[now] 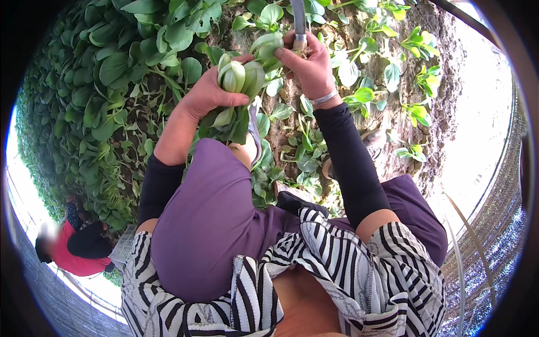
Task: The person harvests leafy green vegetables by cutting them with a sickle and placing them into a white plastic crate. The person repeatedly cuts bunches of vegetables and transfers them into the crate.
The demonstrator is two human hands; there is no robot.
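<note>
My left hand (206, 93) grips a bunch of pak choi (236, 80), its pale stem bases turned up and its leaves hanging below. Close by on the right, my right hand (309, 65) holds a knife by its wooden handle (300, 43), with the curved metal blade (298, 17) pointing away from me. Another pak choi head (268, 49) lies between the thumb and fingers of that same hand, touching or nearly touching the bunch. Part of the knife handle is hidden by my right fingers.
Dense leafy greens (113, 67) fill the left side. Smaller plants (362, 96) grow from bare soil (438, 84) on the right. A person in a red top (69, 252) crouches at lower left near a pale plastic crate (123, 244). Mesh netting (501, 236) curves along the right edge.
</note>
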